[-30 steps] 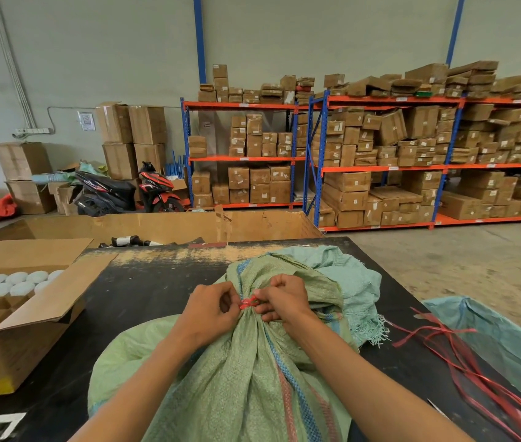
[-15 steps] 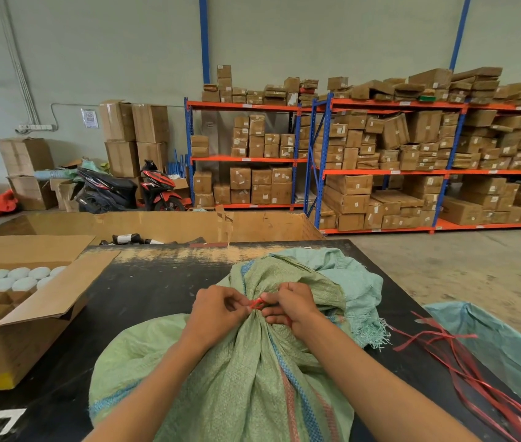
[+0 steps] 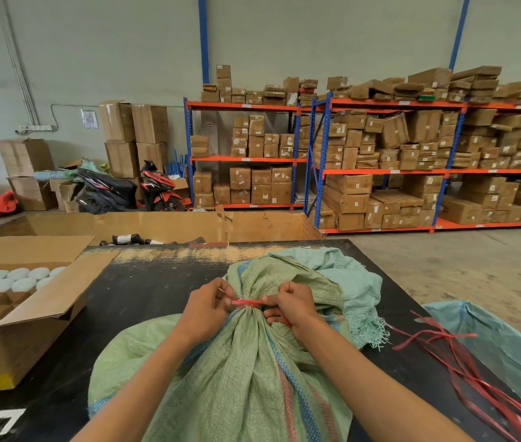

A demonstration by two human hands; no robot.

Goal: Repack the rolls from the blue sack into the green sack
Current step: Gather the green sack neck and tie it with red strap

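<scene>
The person is tying off the green sack [image 3: 246, 371], which is lying full and rounded on the black table [image 3: 144, 291] right in front of them, its neck bunched into a tight throat. A red strap [image 3: 247, 302] is circling that throat, and both hands are working it: the left hand [image 3: 205, 309] is sitting just left of the neck with its grip curled round one end of the strap, and the right hand [image 3: 291, 306] is sitting just right of the neck, its grip likewise clamped on the other end, the two drawing away from each other. Judging by the sack's bulk and the closed neck, the filling is looking finished and this is the closing step. Beyond the neck, the sack's loose mouth is flopping over a paler blue-green sack [image 3: 351, 282], crumpled and slack, touching the green one on its far right side; whether any rolls are remaining inside it I cannot tell. More loose red straps [image 3: 463, 362] are trailing across the table to the right of the green sack. The next move is probably calling for a firm, even pull on both ends and then a second crossing to lock the knot, keeping tension so the gathered weave is not slipping open.
</scene>
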